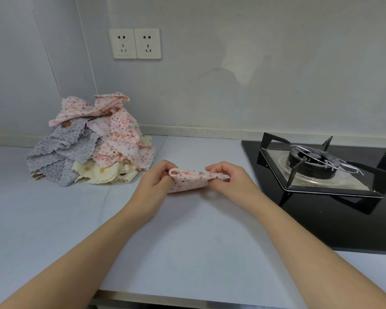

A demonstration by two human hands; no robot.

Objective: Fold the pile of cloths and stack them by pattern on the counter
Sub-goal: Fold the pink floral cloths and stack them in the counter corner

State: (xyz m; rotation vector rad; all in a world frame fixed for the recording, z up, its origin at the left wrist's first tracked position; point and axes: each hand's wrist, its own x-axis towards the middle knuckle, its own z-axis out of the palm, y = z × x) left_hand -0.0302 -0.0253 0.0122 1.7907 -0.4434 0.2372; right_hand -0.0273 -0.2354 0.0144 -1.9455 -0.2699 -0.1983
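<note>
A small pink cloth with coloured dots [190,180] is folded into a narrow band and held just above the white counter [187,241] in the middle of the view. My left hand [156,181] pinches its left end and my right hand [228,178] pinches its right end. To the back left sits the pile of unfolded cloths [91,141]: pink dotted ones on top, grey dotted ones on the left side, cream ones with yellow dots at the bottom front.
A black gas hob [321,175] with a burner and black pan supports takes up the counter's right side. Two wall sockets [134,43] are on the wall behind. The counter's front edge runs along the bottom of the view.
</note>
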